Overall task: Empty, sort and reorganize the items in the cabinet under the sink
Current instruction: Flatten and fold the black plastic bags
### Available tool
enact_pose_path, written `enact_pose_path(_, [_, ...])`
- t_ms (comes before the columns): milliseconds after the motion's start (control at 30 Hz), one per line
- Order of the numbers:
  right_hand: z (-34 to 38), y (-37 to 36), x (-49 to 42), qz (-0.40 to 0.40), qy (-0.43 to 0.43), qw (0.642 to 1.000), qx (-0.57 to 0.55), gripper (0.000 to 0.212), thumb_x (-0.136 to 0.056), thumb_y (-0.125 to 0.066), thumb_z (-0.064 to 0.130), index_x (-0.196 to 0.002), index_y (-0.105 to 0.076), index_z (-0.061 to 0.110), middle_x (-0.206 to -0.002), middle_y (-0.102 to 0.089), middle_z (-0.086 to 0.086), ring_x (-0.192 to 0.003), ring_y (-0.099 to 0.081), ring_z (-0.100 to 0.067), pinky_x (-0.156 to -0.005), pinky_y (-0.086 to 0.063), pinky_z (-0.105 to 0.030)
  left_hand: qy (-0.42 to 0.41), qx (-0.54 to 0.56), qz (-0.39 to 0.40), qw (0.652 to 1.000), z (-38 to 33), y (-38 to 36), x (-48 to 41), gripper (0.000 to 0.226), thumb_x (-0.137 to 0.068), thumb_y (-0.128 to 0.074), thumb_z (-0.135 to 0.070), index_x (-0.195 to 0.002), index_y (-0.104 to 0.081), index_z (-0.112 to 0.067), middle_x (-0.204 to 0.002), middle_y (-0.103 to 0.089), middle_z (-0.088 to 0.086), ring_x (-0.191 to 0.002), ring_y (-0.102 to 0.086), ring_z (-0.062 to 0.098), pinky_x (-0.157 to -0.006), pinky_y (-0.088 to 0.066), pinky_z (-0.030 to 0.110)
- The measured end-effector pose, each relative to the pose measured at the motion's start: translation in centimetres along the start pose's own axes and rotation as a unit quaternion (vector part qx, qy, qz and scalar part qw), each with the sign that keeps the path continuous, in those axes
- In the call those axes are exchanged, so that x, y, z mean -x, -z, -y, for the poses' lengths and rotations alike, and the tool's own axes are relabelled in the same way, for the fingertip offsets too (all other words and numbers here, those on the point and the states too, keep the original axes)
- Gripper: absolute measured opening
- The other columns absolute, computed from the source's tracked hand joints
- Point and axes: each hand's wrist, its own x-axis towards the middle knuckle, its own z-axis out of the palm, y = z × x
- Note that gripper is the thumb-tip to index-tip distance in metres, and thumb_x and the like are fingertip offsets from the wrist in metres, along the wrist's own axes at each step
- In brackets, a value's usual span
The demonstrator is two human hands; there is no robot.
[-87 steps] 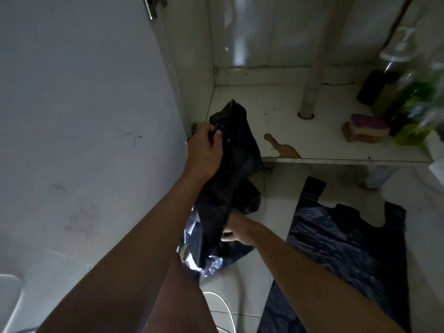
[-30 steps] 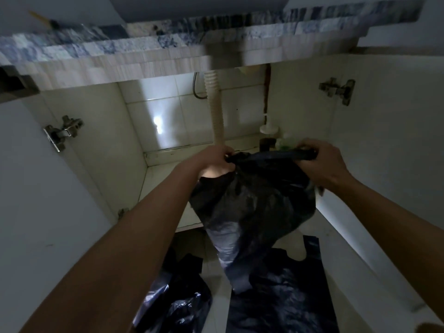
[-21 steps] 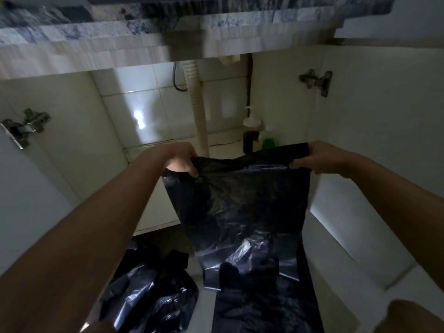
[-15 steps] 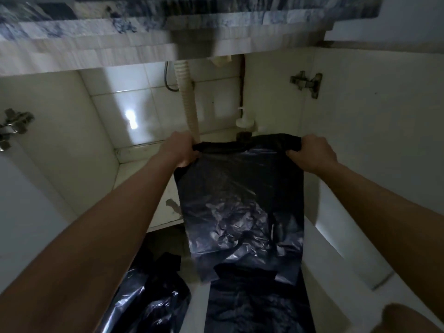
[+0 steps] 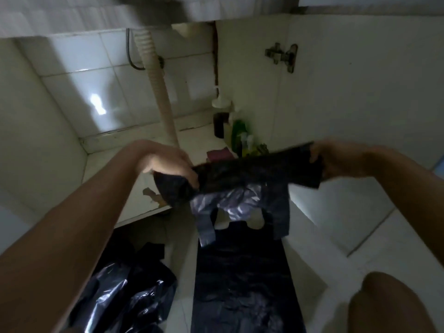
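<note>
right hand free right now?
No, the right hand grips one end of the black plastic bag, and the left hand grips the other.

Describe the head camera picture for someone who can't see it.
A left hand and right hand stretch a crinkly black plastic bag between them before an open white cabinet. A flat black plastic bag lies on the floor.

Single head view — close, angled down into open cabinet (image 5: 40, 131), floor (image 5: 181, 272) below.

Black bag (image 5: 249, 179); green bottle (image 5: 238, 129); white wall tiles (image 5: 79, 92).
</note>
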Motion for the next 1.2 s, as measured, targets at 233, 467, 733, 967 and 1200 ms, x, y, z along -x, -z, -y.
enact_pose_path(233, [-8.8, -5.0, -0.7, 0.222, -0.254, 0.904, 0.261, 0.034, -0.078, -0.052, 0.025, -0.109, -0.067, 0.022, -0.111, -0.072, -0.004, -0.104, -0.069, -0.026, -0.103, -0.047, -0.046, 0.085, -0.097, 0.207, 0.970, -0.3, -10.9, -5.2, 0.022, -0.082, -0.075, -0.034, -0.096, -0.066, -0.020, -0.133, -0.053, 0.007, -0.123, -0.050, 0.028, -0.102, -0.044, 0.036])
enact_pose_path(467, [-15.9, -12.2, -0.5, 0.261, -0.337, 0.860, 0.280, 0.032, -0.085, -0.050, 0.013, -0.114, -0.061, 0.011, -0.093, -0.067, -0.007, -0.072, -0.068, -0.019, -0.058, -0.045, -0.019, 0.121, -0.090, 0.283, 0.947, 2.2, -20.3, -8.2, 0.050, -0.093, -0.063, -0.026, -0.138, -0.050, -0.009, -0.146, -0.042, 0.014, -0.131, -0.045, 0.030, -0.089, -0.045, 0.031])
enact_pose_path(733, [-26.6, -16.1, -2.4, 0.261, -0.389, 0.840, 0.273, 0.065, -0.075, -0.055, 0.010, -0.139, -0.044, 0.005, -0.137, -0.047, -0.018, -0.107, -0.062, -0.034, -0.085, -0.060, -0.044, 0.140, -0.067, 0.277, 0.948, 6.5, -27.8, -11.2, 0.063, -0.073, -0.074, -0.045, -0.128, -0.061, -0.017, -0.139, -0.049, 0.008, -0.116, -0.052, 0.025, -0.096, -0.046, 0.033])
enact_pose_path(967, [-32.2, -17.8, -2.8, 0.263, -0.410, 0.831, 0.268, 0.066, -0.093, -0.050, 0.015, -0.152, -0.022, 0.003, -0.149, -0.035, -0.023, -0.093, -0.066, -0.025, -0.085, -0.060, -0.036, 0.132, -0.077, 0.302, 0.941, 7.6, -31.5, -12.3, 0.045, -0.070, -0.077, -0.045, -0.108, -0.070, -0.022, -0.120, -0.060, 0.004, -0.103, -0.061, 0.021, -0.078, -0.052, 0.029])
enact_pose_path(1200, [-34.3, -19.2, -3.4, 0.324, -0.460, 0.751, 0.346, 0.027, -0.094, -0.048, 0.009, -0.115, -0.051, -0.007, -0.140, -0.055, -0.018, -0.089, -0.062, -0.031, -0.085, -0.058, -0.041, 0.133, -0.060, 0.362, 0.921, 7.3, -33.2, -11.9, 0.062, -0.090, -0.069, -0.037, -0.143, -0.047, -0.016, -0.155, -0.034, 0.007, -0.139, -0.037, 0.027, -0.086, -0.042, 0.027])
